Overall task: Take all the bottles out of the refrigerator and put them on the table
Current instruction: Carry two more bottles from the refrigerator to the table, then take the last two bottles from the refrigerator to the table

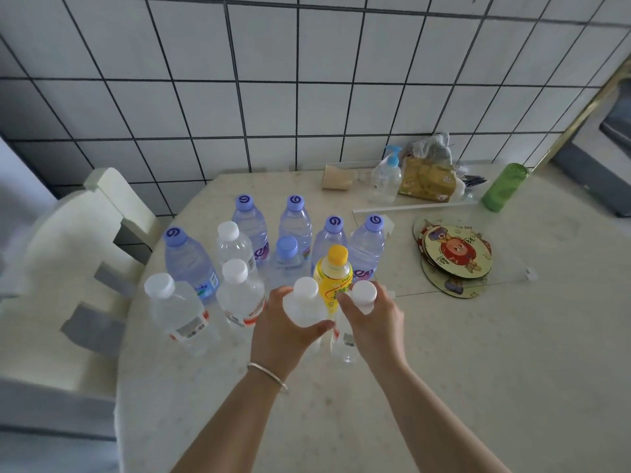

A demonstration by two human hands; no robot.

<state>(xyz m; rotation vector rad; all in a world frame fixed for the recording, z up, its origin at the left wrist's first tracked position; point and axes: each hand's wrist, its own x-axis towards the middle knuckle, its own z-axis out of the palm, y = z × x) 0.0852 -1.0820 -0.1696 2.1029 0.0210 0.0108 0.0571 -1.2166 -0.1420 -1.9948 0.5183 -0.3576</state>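
Two white-capped clear bottles are being held over the near part of the bench (444, 353), one per hand. The left hand (278, 331) has its fingers wrapped round the left bottle (305, 305) just under the cap, and the right hand (374, 320) is clamped on the right bottle (363, 297) the same way. Right behind them a yellow bottle (333, 273) is parked upright, with a bunch of purple-capped bottles (295, 218) and more white-capped ones (235, 247) standing further back and left. Round coasters (457, 254) are stacked off to the right.
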